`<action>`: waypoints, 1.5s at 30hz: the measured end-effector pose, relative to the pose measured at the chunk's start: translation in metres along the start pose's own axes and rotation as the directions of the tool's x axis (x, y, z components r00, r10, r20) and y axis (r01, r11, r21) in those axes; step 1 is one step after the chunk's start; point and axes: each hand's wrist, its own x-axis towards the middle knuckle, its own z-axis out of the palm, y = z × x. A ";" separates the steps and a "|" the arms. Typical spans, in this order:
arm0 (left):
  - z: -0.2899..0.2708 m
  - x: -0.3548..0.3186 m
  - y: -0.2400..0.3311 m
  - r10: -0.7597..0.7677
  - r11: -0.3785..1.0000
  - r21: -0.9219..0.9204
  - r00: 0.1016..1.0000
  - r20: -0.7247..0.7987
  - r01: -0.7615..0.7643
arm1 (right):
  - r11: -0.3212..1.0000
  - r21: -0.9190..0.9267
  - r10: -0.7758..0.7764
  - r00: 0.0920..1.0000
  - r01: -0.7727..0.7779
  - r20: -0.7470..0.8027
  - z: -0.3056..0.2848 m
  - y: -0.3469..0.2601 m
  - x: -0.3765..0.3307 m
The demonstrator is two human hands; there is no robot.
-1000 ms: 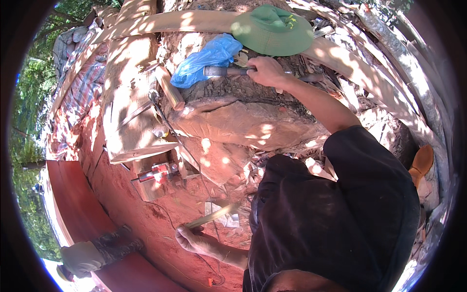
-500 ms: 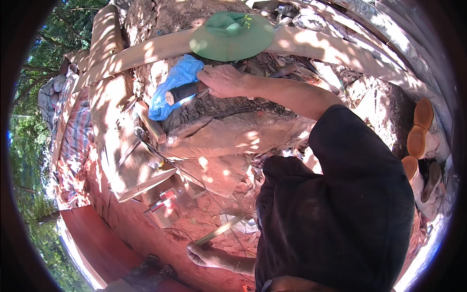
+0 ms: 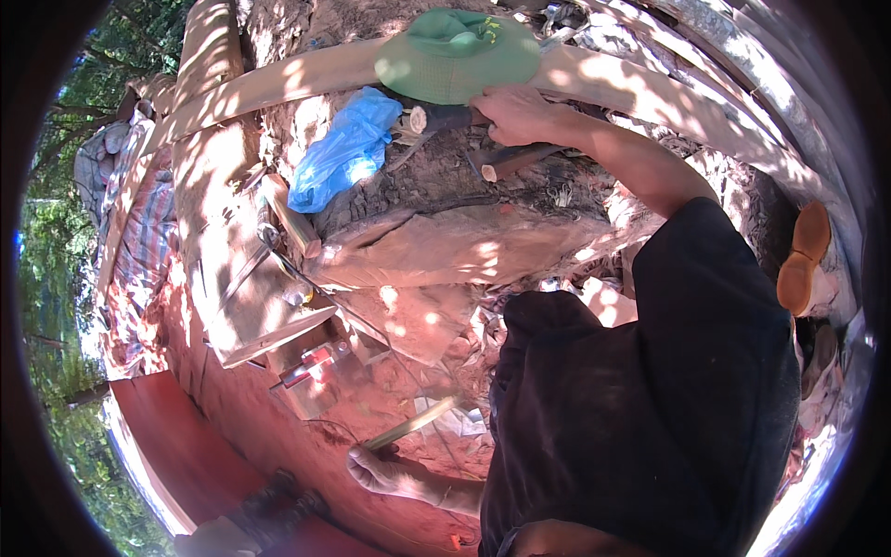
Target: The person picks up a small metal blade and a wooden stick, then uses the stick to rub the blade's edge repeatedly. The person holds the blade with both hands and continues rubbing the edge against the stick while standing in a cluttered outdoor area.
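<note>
My left hand, low in the view, is closed around one end of a pale wood strip that points up and right. Far off at the top, my right hand is closed on a dark round stick with a pale cut end, resting on or just above a rough log. Right above that hand sits a green brimmed hat on a long board. Below it lies a second dark stick with a cut end. To the left of the sticks is a crumpled blue plastic bag.
A long curved board crosses the rough log. A red-handled tool lies by wooden blocks at left centre. A red panel stands at lower left. Orange-brown footwear is at the right.
My right hand has moved up and right with the dark stick, away from the blue bag. The second dark stick now shows more fully. My left hand still holds the wood strip, barely shifted.
</note>
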 end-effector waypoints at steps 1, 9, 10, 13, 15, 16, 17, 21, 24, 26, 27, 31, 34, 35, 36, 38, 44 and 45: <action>0.000 -0.001 0.003 -0.002 1.000 0.005 1.000 -0.001 0.002 | 1.000 0.001 0.012 1.000 -0.012 0.005 0.005 0.005 -0.002; -0.005 -0.004 0.003 -0.015 0.999 0.047 1.000 -0.022 0.016 | 0.994 -0.105 -0.006 0.983 0.025 0.183 0.038 0.022 -0.005; -0.007 -0.003 0.001 -0.013 0.998 0.053 0.999 -0.031 0.015 | 0.993 -0.113 0.009 0.979 0.014 0.206 0.042 0.023 -0.005; -0.006 -0.003 -0.002 -0.050 0.998 -0.028 0.998 -0.033 0.049 | 0.996 -0.072 -0.038 0.990 0.048 0.136 0.055 0.033 0.000; -0.002 -0.002 -0.006 -0.037 0.999 0.001 0.998 0.044 0.037 | 0.996 -0.085 -0.011 0.993 0.022 0.119 0.065 0.047 0.002; -0.001 -0.001 -0.008 -0.040 0.999 0.025 0.999 0.018 0.040 | 0.995 -0.073 -0.068 0.996 0.073 0.060 0.071 0.052 0.010; 0.000 0.004 -0.010 -0.042 0.998 -0.038 0.997 0.059 0.044 | 0.991 -0.077 -0.109 0.993 0.112 0.038 0.076 0.056 0.014; -0.008 0.010 -0.016 -0.043 0.994 -0.098 0.994 0.102 0.053 | 0.947 0.165 -0.284 0.958 0.275 0.034 0.091 0.071 0.012; -0.013 0.009 -0.016 -0.153 0.978 -0.136 0.987 0.039 0.157 | 0.943 0.278 -0.205 0.978 0.184 0.048 0.104 0.097 0.002; -0.019 0.008 -0.014 -0.176 0.972 -0.156 0.984 0.016 0.176 | 0.984 0.176 -0.063 0.988 0.038 0.138 0.115 0.118 -0.005; -0.020 0.008 -0.014 -0.182 0.970 -0.163 0.983 0.010 0.181 | 0.987 0.143 -0.108 0.972 0.079 0.211 0.118 0.128 -0.008; -0.028 0.003 -0.020 -0.230 0.959 -0.170 0.973 -0.009 0.226 | 0.932 0.316 -0.239 0.956 0.177 0.169 0.127 0.153 -0.014; -0.032 0.002 -0.028 -0.262 0.938 -0.239 0.965 -0.022 0.250 | 0.931 0.098 -0.363 0.921 0.352 0.142 0.121 0.148 -0.011; -0.033 0.003 -0.031 -0.288 0.930 -0.247 0.957 -0.031 0.272 | 0.906 0.013 -0.421 0.896 0.424 0.141 0.116 0.142 -0.011; -0.034 0.003 -0.032 -0.243 0.941 -0.248 0.970 -0.023 0.230 | 0.906 0.019 -0.418 0.890 0.422 0.184 0.110 0.136 -0.010; -0.034 0.004 -0.035 -0.231 0.942 -0.257 0.973 -0.024 0.218 | 0.900 0.034 -0.430 0.871 0.435 0.238 0.095 0.124 -0.010; -0.035 0.007 -0.031 -0.231 0.953 -0.205 0.973 -0.020 0.222 | 0.911 -0.047 -0.391 0.893 0.411 0.220 0.060 0.093 -0.031; -0.035 0.008 -0.031 -0.229 0.956 -0.193 0.973 -0.016 0.222 | 0.919 -0.055 -0.373 0.906 0.391 0.201 0.057 0.092 -0.034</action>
